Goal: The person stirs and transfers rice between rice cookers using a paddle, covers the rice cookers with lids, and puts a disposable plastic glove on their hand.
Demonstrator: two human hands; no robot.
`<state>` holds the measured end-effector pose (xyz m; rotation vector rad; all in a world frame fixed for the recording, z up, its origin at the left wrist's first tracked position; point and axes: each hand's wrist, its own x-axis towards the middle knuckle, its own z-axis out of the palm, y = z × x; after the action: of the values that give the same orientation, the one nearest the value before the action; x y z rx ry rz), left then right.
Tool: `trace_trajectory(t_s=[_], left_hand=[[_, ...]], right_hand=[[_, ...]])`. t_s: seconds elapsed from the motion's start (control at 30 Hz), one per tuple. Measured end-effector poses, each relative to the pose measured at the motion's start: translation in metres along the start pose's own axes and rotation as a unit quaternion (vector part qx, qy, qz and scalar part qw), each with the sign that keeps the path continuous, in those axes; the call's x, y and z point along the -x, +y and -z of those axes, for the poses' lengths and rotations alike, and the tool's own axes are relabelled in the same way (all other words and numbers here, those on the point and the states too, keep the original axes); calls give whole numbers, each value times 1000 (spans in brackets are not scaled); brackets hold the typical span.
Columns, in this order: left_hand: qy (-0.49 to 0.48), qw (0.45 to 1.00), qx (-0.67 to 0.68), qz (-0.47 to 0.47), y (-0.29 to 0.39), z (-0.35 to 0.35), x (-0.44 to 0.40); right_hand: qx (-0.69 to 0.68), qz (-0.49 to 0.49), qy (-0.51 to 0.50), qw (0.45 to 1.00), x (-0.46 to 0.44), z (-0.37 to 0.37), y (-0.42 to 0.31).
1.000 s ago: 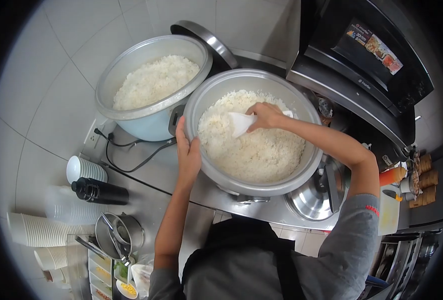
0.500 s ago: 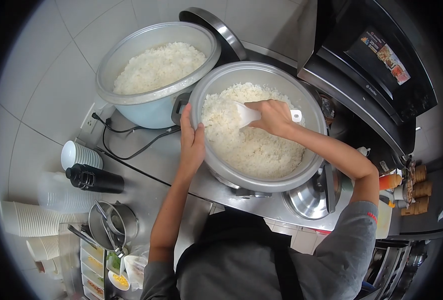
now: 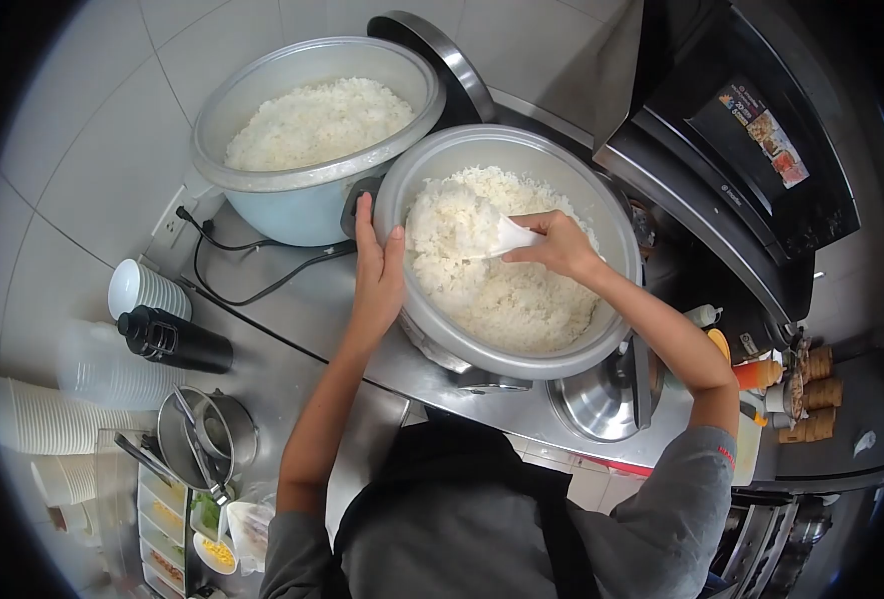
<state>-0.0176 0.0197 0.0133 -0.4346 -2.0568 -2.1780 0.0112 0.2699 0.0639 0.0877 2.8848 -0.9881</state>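
Note:
Inside the near rice cooker (image 3: pixel 432 319) lies a deep bed of cooked white rice (image 3: pixel 522 314). My right hand (image 3: pixel 560 247) is closed around the handle of a white rice paddle (image 3: pixel 514 238) over this rice. A large heap of rice (image 3: pixel 452 222) covers the paddle's blade, which points left. At the cooker's left side, my left hand (image 3: pixel 377 265) rests against the outer wall near its dark side handle (image 3: pixel 360 205). Its fingers are stretched out, with the thumb apart at the rim.
Behind to the left stands a second, light blue rice cooker (image 3: pixel 292 215) full of rice. A metal lid (image 3: pixel 601 404) lies at the near right. Black cords (image 3: pixel 262 299), a black bottle (image 3: pixel 177 339), stacked cups (image 3: pixel 147 290) and a metal pot (image 3: pixel 232 429) are on the left. A black appliance (image 3: pixel 731 170) stands right.
The paddle has risen with a heap of rice on its blade, and my right hand has shifted slightly right. My left hand stays at the cooker's side. The view has moved a little.

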Motion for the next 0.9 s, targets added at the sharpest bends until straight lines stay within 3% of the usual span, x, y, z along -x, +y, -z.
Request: trace_trajectory(t_s=[0.1, 0.23, 0.3, 0.4, 0.5, 0.7, 0.9], left_hand=[[23, 996, -55, -63, 1, 12, -9], [21, 999, 35, -36, 25, 21, -22], [3, 997, 80, -15, 35, 23, -27], [-51, 984, 136, 101, 40, 27, -32], [-34, 988, 139, 66, 45, 28, -28], [-22, 932, 333, 140, 33, 24, -27], [-28, 927, 349, 131, 53, 14, -26]], right_hand=[[7, 10, 23, 1000, 0, 20, 8], [-36, 15, 28, 999, 11, 43, 4], [-43, -28, 27, 998, 23, 48, -11], [-64, -29, 32, 997, 33, 46, -5], [-80, -50, 32, 995, 39, 45, -3], [-47, -61, 18, 997, 40, 65, -31], [-19, -88, 7, 996, 43, 80, -42]])
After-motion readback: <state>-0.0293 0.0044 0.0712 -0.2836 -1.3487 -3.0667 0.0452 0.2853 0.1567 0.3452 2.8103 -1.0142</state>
